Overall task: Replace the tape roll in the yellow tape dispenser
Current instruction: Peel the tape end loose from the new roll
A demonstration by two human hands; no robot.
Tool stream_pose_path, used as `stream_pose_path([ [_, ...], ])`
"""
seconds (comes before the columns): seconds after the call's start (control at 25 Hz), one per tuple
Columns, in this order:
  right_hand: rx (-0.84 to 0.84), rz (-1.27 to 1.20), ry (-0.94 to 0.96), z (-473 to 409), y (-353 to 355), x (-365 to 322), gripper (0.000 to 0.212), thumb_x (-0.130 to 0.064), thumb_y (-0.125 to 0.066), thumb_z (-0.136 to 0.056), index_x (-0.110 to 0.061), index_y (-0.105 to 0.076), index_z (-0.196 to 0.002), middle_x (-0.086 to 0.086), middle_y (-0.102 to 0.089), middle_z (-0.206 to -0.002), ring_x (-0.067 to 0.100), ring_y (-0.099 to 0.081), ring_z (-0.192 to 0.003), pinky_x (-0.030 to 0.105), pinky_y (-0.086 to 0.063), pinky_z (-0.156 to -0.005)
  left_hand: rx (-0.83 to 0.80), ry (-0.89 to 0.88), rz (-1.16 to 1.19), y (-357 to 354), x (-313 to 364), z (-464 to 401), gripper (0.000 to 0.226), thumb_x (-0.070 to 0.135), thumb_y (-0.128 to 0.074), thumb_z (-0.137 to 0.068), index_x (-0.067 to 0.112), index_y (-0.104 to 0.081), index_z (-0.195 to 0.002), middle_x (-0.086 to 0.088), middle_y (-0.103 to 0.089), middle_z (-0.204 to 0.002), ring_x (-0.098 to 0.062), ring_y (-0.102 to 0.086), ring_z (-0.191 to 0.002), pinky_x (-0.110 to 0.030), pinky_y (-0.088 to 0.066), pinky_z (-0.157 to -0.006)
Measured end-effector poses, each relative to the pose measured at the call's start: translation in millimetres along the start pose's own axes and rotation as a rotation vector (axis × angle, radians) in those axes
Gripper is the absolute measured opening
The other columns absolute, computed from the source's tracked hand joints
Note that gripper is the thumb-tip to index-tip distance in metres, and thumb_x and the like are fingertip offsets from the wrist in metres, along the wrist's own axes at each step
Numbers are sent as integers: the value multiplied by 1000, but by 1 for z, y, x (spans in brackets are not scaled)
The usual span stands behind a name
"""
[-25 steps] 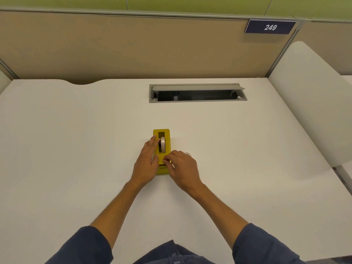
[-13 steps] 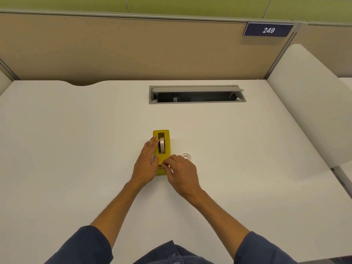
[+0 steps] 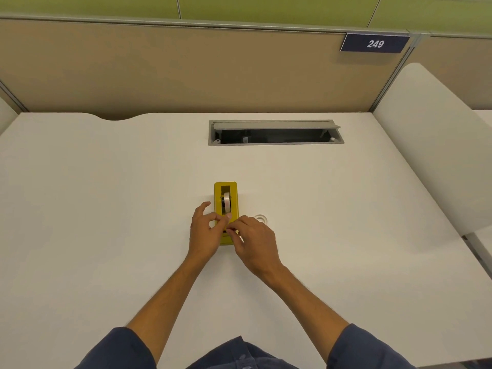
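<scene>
Head view: yellow tape dispenser point(image 3: 225, 198) upright mid white desk point(image 3: 106, 209), pale tape roll point(image 3: 226, 202) seated in slot. Left hand point(image 3: 206, 233) and right hand point(image 3: 253, 242) at near end, fingertips pinching something there; tape end itself too small to tell. Clear ring point(image 3: 260, 218) just right.

I see bright, even light from overhead on the white surface point(image 3: 106, 209), no glare. Shadows are soft and faint, a pale one beside the right side panel point(image 3: 436, 145). Wide-angle bending curves the edges. The hands point(image 3: 207, 233) look slightly soft; the centre stays reasonably sharp.
</scene>
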State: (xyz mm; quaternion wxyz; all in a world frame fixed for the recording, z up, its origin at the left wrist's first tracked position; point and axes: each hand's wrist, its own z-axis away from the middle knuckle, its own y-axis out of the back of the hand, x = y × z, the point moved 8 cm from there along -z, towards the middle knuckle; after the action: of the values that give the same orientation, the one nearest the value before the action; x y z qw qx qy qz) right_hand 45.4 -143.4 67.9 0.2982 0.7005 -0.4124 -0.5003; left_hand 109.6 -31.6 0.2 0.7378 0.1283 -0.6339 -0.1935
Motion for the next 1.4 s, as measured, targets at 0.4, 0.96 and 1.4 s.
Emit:
stream_pose_path([
  [0.4,-4,8,-6,-1,0,2,13,-22,-63,-91,-16,-71,-100,1,-72,-92,19,-64,-77,23,-41,-61,-13,82,110,-2,6,1,15,33,-63,-87,30,-65,-73,4,-38,-150,-24,-42,-133,-40,-40,-100],
  [0.96,-20,6,-8,0,-1,3,15,-24,-63,-91,-15,-71,-100,2,-73,-95,19,-64,-80,21,-39,-66,-28,94,104,-6,5,-10,18,33,-61,-89,27,-67,-73,2,-43,-147,-23,-46,-128,-28,-39,-85],
  [1.4,-19,-11,-18,-1,0,4,12,-23,-64,-91,-15,-71,-96,1,-72,-93,18,-64,-79,21,-39,-64,22,61,103,2,-4,8,18,33,-53,-94,22,-67,-93,2,-51,-138,-20,-48,-124,-27,-38,-93],
])
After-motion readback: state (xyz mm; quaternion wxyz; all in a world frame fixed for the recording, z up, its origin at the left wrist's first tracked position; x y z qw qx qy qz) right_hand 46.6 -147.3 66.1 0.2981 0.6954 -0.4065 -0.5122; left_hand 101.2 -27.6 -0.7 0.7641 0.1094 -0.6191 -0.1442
